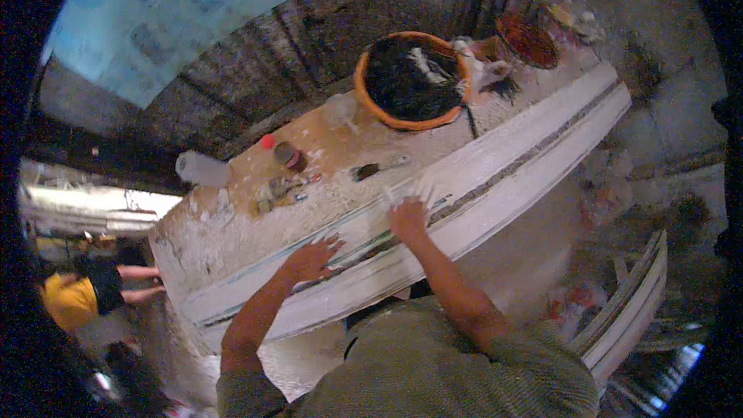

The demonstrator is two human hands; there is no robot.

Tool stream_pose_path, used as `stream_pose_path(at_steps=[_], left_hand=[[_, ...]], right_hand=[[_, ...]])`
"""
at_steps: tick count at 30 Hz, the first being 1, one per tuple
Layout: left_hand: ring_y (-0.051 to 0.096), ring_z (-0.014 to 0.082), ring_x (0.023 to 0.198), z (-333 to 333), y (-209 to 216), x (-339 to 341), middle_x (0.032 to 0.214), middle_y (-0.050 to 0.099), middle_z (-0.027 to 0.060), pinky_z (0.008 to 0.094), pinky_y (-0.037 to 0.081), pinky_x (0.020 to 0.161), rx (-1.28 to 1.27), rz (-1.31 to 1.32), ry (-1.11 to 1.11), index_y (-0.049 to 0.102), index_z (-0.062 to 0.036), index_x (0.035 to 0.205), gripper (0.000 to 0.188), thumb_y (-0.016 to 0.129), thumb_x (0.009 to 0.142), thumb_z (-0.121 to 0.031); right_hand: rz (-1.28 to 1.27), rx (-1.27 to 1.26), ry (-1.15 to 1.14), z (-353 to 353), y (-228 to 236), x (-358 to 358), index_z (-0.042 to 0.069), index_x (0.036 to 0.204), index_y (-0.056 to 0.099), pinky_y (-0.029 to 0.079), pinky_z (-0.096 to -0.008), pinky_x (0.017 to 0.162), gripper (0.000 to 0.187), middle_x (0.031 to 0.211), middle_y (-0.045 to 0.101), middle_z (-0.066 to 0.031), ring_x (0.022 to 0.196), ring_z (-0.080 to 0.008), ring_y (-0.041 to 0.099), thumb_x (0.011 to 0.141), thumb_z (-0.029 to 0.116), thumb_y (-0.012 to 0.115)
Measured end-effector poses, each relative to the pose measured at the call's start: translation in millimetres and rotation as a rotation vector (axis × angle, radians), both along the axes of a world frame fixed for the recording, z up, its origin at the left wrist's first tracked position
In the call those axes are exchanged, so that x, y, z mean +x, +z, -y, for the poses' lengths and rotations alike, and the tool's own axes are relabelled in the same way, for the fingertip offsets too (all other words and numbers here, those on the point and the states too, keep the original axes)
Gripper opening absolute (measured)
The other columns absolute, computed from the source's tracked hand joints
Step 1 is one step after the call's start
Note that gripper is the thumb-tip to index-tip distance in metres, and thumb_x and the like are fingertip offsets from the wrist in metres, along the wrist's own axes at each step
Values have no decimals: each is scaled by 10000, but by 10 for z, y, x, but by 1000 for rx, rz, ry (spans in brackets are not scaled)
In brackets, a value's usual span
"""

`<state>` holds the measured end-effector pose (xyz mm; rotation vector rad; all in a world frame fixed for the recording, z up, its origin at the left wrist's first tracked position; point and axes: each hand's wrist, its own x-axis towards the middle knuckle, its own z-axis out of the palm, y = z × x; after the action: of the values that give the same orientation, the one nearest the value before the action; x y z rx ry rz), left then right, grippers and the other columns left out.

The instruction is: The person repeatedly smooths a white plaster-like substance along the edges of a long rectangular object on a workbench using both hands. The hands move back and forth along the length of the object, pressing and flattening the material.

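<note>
A long white moulding (511, 190) with lengthwise grooves lies slantwise across the worktable, from lower left to upper right. On its left half rests my left hand (311, 258), fingers spread and holding nothing. Farther right along it is my right hand (409, 215), whose fingers are smeared by motion and look whitish. Whether anything is under or in those fingers I cannot make out. Just beyond the right hand lies a brush with dark bristles (365, 173). A thin bluish line runs along the moulding near both hands.
Dust coats the worktable (182, 251). On it stand an orange-rimmed tub (361, 81) with dark contents, a small jar (287, 155), a whitish cylindrical container (203, 169) and a reddish-brown round dish (528, 40). More white mouldings (635, 317) lean at lower right. A person in yellow (71, 299) is at far left.
</note>
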<state>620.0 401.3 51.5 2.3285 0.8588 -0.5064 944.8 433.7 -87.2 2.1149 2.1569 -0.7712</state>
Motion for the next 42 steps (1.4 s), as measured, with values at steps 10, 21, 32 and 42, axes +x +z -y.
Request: stream_pose_path(at_steps=[10,21,32,42], left_hand=[[384,360,1482,-1262,-393,3269,1702,197,158,537,427,1138,-49,302,31,173,-108,1638,907,684,915,-303],[406,372,1463,-719,-358,2465,1674,278,143,530,404,1156,92,209,41,221,-137,1630,925,722,893,-385],[246,425,1539,818,15,-339,1687,228,191,547,260,1240,215,-171,357,232,-175,1640,802,606,982,-441],[299,399,1518,1211,-28,-1094,1696,229,119,595,277,1216,424,-108,310,342,-367,1599,627,535,1014,-489]], right_hand=[[418,98,-233,-1254,10,3491,97,1217,713,418,-629,1030,363,1187,705,-209,1187,-444,610,993,298,510],[-102,-69,-108,114,-36,1625,-109,1379,504,235,-644,1195,650,1448,461,-381,1356,-562,413,934,351,619],[208,-57,-40,-216,235,1666,59,1266,638,358,-592,1127,512,1408,546,-256,1356,-442,473,891,407,627],[302,384,207,356,-942,638,147,1389,594,389,-568,1119,554,1402,586,-202,1291,-428,522,892,384,646]])
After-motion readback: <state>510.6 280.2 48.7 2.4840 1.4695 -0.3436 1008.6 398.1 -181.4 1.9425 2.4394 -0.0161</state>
